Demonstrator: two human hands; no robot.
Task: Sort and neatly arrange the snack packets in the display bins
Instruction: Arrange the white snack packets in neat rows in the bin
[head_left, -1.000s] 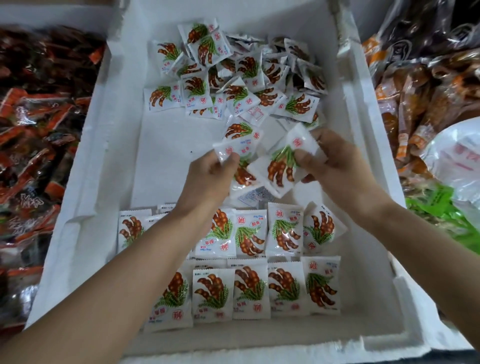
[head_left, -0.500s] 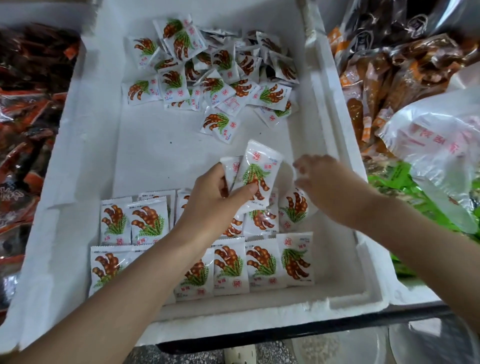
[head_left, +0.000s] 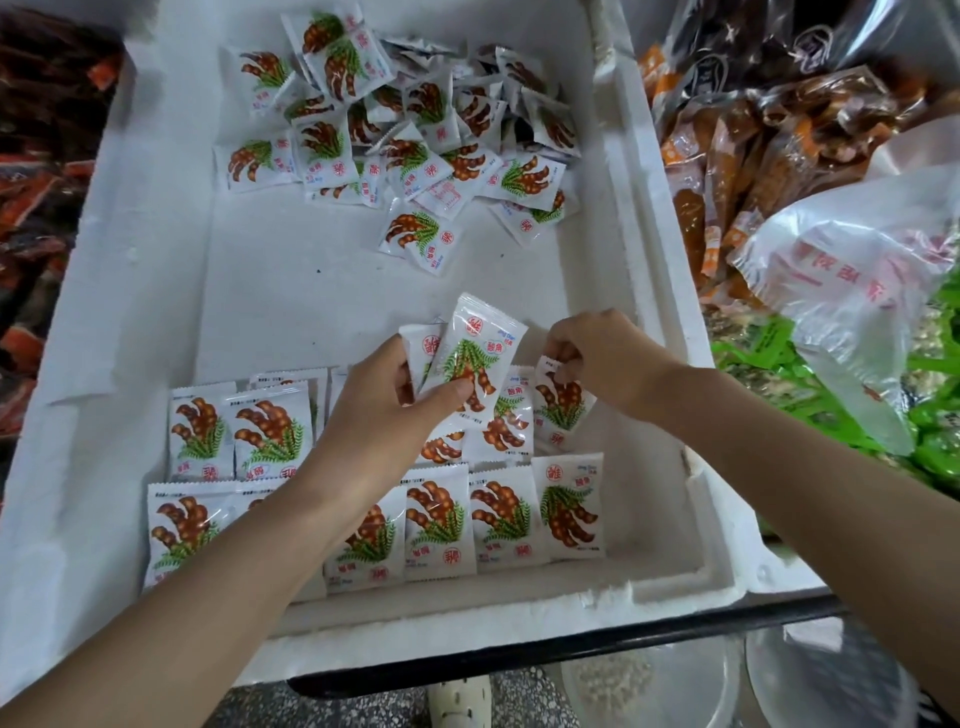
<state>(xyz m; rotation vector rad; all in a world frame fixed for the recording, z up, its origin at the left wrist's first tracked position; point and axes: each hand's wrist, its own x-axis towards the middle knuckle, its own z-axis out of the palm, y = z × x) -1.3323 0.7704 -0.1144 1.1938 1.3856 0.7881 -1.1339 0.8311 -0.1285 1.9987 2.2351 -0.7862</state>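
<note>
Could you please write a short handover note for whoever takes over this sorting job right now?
Left hand: grips the held packets, at least two, above the second row.
Right hand: pinches the top of the end packet at that row's right end.
Done: front row laid flat along the near wall of the foam bin; second row partly filled.
Left: the loose pile at the far end, plus one stray packet just in front of it.

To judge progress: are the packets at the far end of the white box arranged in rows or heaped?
Heaped: the far packets overlap one another at mixed angles, forming no rows.
</note>
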